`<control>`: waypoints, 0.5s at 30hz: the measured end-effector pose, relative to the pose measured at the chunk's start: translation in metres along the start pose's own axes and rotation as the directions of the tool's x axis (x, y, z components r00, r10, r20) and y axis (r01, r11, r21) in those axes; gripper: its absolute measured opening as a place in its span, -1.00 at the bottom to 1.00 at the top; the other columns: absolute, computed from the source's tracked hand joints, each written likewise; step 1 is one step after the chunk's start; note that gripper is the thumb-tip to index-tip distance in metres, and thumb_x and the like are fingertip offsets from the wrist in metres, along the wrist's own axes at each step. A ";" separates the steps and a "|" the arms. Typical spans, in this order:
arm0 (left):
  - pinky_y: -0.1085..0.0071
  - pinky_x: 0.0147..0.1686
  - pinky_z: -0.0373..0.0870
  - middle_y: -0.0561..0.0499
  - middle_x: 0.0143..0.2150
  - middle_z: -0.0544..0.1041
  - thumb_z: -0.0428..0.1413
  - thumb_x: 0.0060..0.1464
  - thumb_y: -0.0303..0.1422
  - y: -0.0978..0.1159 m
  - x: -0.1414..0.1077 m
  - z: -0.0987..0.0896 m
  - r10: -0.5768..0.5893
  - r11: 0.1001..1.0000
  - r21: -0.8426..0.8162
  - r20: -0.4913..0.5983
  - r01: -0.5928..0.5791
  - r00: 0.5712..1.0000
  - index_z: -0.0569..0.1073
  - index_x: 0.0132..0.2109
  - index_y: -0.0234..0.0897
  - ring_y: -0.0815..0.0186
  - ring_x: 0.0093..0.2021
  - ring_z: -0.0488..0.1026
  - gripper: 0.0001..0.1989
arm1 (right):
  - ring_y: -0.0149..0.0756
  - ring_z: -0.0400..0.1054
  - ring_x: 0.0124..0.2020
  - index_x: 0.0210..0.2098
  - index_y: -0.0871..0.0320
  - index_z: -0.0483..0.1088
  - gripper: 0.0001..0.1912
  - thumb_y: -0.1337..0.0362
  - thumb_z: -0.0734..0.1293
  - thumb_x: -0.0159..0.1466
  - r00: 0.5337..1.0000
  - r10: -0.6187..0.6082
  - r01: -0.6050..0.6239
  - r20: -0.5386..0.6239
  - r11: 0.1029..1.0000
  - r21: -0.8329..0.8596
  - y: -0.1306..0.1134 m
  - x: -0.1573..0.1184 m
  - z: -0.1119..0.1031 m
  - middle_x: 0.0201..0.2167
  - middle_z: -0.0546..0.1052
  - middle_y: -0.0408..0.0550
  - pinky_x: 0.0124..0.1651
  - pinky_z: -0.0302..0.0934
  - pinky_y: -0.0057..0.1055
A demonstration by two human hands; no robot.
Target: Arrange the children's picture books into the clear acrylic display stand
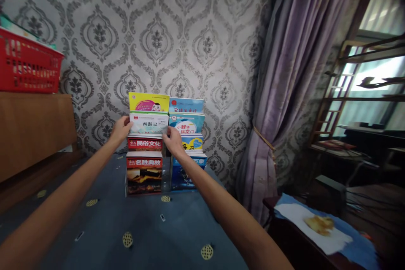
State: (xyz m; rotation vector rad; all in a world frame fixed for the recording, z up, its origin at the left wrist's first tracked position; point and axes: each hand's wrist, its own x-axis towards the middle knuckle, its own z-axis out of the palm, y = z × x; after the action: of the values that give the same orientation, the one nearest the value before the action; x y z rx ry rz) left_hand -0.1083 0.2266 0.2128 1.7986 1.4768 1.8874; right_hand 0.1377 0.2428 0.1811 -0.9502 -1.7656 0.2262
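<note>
Two hands reached out from me to the tiered book rack point(164, 177) that stood on the blue patterned bed cover point(152, 228), against the grey damask wallpaper point(158, 29). My left hand point(120, 130) was closed on the left edge of the white 西游记 book point(148, 124), which sat in the rack's left column, second tier from the top, under a yellow book point(148, 102). My right hand point(172, 140) pinched that same book's lower right corner, so both grips were clamped on it. Below it in the rack were two red-titled books point(144, 152); the rack's right column held blue books point(187, 122). Left of the rack, a red basket point(28, 65) rested on a wooden cabinet point(34, 130). Right of the rack hung a purple curtain point(294, 71).
</note>
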 end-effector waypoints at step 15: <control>-0.01 0.31 0.17 -0.27 0.19 0.41 0.00 0.20 -0.36 0.070 0.002 0.000 0.524 0.707 0.551 0.013 -0.444 0.851 0.36 0.21 -0.36 -0.04 0.27 0.28 -0.56 | -0.04 0.44 0.03 0.04 0.23 0.46 -0.61 0.32 0.26 0.24 0.977 -0.152 0.148 -0.150 0.988 -0.042 0.001 0.023 -0.100 0.00 0.56 0.16 0.13 0.34 -0.06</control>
State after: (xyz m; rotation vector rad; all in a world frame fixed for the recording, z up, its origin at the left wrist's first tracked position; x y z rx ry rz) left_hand -0.0740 0.1925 0.2628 2.5781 1.8705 1.9827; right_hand 0.2224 0.2305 0.2383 -0.8288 -1.6935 0.0290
